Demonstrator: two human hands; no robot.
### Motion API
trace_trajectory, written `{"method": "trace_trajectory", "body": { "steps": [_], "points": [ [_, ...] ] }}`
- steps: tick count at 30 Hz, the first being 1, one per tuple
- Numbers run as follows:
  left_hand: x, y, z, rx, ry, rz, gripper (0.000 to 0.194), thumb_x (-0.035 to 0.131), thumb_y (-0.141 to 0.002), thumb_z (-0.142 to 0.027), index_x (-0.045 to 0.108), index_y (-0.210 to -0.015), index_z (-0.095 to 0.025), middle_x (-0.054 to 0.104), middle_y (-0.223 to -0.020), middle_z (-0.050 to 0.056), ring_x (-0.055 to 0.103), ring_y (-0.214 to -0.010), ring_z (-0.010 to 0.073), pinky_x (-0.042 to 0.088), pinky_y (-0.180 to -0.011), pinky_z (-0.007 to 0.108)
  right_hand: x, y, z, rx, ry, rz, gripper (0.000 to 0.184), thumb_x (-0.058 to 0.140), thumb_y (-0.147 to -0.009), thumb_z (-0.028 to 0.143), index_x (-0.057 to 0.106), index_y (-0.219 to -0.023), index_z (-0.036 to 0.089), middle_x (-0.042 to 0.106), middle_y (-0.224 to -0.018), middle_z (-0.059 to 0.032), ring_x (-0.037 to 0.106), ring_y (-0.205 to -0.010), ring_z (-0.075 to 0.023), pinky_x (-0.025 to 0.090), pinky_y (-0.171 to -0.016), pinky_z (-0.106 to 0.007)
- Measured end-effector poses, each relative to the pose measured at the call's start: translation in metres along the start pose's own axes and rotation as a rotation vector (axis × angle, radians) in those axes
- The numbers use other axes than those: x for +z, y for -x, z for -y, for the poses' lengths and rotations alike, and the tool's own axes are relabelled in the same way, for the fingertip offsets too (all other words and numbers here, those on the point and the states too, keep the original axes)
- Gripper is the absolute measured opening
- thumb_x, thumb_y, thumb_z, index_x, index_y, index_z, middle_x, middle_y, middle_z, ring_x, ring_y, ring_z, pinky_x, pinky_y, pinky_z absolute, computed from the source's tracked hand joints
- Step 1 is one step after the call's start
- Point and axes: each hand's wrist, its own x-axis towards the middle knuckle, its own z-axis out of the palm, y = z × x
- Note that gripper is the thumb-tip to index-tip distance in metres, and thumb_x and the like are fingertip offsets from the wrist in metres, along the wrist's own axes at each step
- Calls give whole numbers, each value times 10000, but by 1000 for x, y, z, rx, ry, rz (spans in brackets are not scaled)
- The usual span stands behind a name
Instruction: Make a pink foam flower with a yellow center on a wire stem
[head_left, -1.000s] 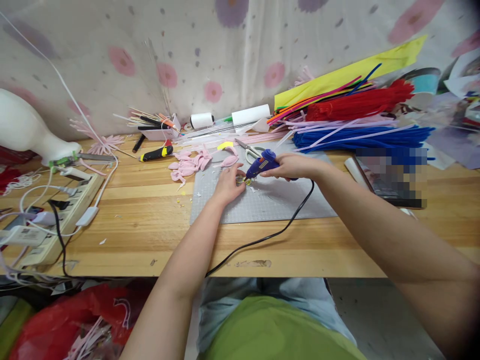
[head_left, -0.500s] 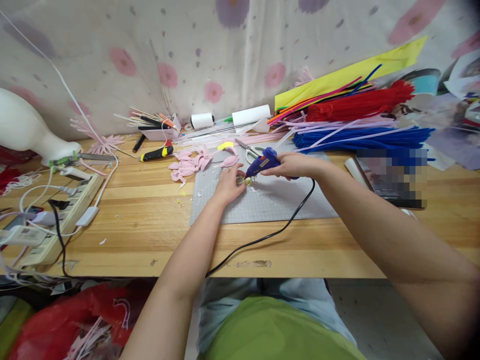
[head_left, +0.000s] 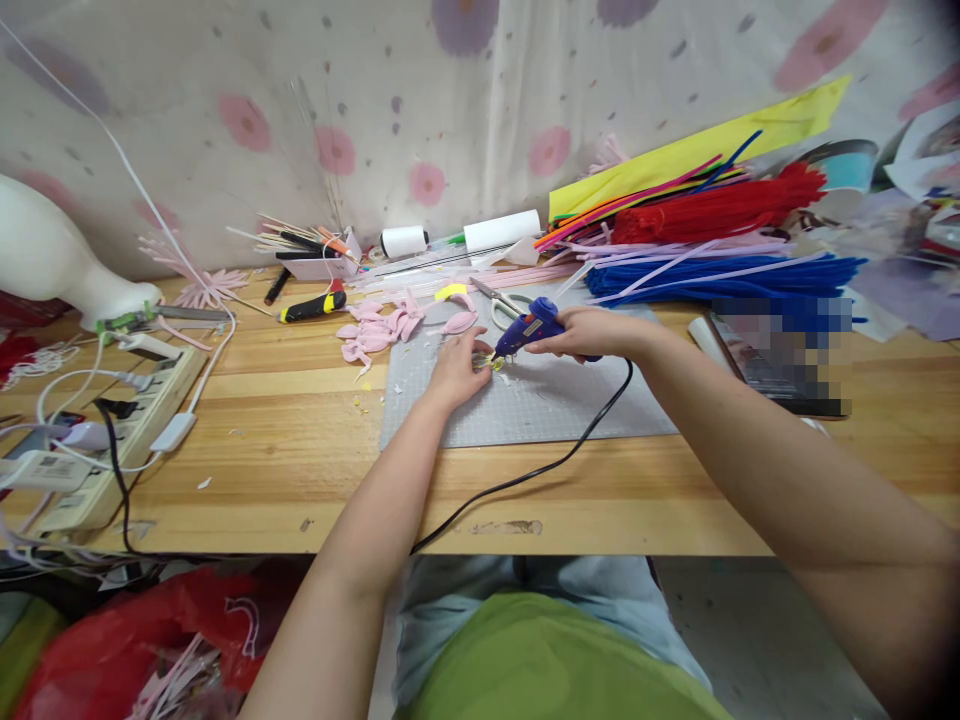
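My right hand [head_left: 581,335] is wrapped round a blue hot glue gun [head_left: 529,328], its nozzle pointing down and left. The nozzle tip is at a small yellow piece [head_left: 496,363], which my left hand [head_left: 459,368] pinches over the grey cutting mat [head_left: 420,425]. What exactly the yellow piece is, I cannot make out. Just behind the hands lie scissors [head_left: 501,298] and a pink petal-like piece [head_left: 460,322]. To the left is a pile of similar pink fuzzy pieces [head_left: 382,328]. A black cord [head_left: 517,482] runs from the glue gun across the table to its front edge.
A yellow-black utility knife [head_left: 313,306] lies left of the pink pile. Bundles of blue [head_left: 720,278] and red pipe cleaners [head_left: 727,210] lie at the back right. A power strip [head_left: 124,440] with several plugs and a white mannequin head [head_left: 64,255] stand at left.
The glue gun and my right hand have shifted very slightly to the right. My left hand stays in place with the yellow piece.
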Motion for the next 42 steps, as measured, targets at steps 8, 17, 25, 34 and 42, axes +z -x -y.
{"method": "trace_trajectory", "body": {
  "steps": [8, 17, 25, 34, 42],
  "points": [
    [0, 0, 1, -13, 5, 8, 580, 578, -717, -154, 436, -1278, -201, 673, -1077, 52, 534, -1138, 216, 366, -1025, 416, -5, 9, -14, -42, -157, 15, 442, 681, -683, 571, 585, -761, 147, 547, -598, -5, 469, -474, -81, 349, -437, -219],
    [0, 2, 0, 13, 57, -18, 609, 589, -668, -120, 446, -1255, -195, 688, -1062, 35, 557, -1105, 215, 362, -1029, 408, 16, 7, -77, -136, -636, -300, 434, 693, -646, 579, 615, -725, 160, 464, -506, 23, 417, -448, -85, 328, -427, -235],
    [-2, 4, 0, 42, 149, -159, 555, 548, -660, -65, 483, -1194, -201, 675, -1084, 48, 567, -1082, 198, 389, -1007, 386, 37, -18, -112, 182, -496, -771, 391, 642, -682, 551, 623, -748, 166, 522, -497, -6, 497, -481, -159, 392, -501, -298],
    [-11, 3, 18, -145, 177, -672, 150, 395, -889, -207, 530, -952, -196, 620, -930, 58, 588, -923, 156, 440, -834, 286, 40, -26, -115, 268, -181, -841, 392, 621, -722, 473, 644, -947, 152, 680, -893, -131, 624, -866, -287, 454, -730, -373],
    [-23, -2, 36, -281, 296, -734, 174, 413, -910, -362, 440, -983, -207, 545, -873, 39, 558, -800, 140, 427, -736, 262, 50, -7, -119, 63, -105, -1113, 409, 622, -684, 542, 512, -874, 197, 608, -882, -83, 545, -784, -214, 420, -682, -335]
  ]
}}
